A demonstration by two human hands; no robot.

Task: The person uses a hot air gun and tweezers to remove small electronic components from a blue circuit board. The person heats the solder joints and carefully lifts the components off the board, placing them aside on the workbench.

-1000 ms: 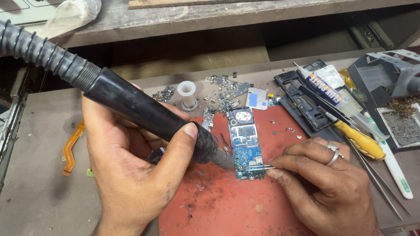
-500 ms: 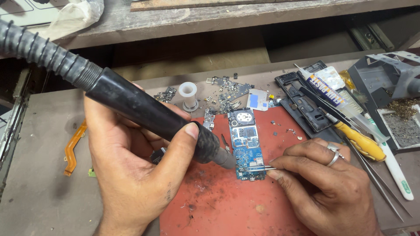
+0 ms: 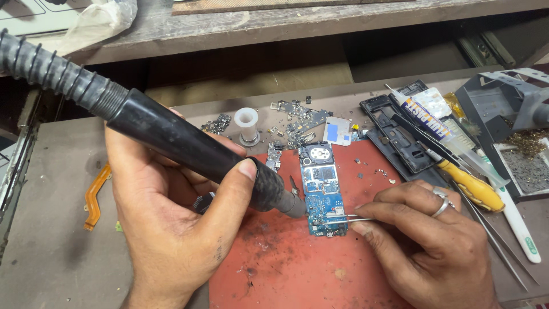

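Note:
My left hand [image 3: 171,229] grips a black hot-air wand [image 3: 189,146] with a ribbed hose; its metal nozzle [image 3: 294,206] points at the left edge of a blue phone circuit board [image 3: 322,194]. The board lies lengthwise on a red work mat [image 3: 297,269]. My right hand [image 3: 429,246], with a ring on one finger, pinches thin metal tweezers [image 3: 351,218] whose tips touch the lower right part of the board.
A white plastic spool [image 3: 247,126] and loose small board pieces [image 3: 297,117] lie behind the mat. On the right are black phone frames [image 3: 394,137], a yellow-handled screwdriver [image 3: 469,186], a tube, more tweezers [image 3: 497,246] and a grey stand [image 3: 503,103]. An orange flex cable [image 3: 94,197] lies at left.

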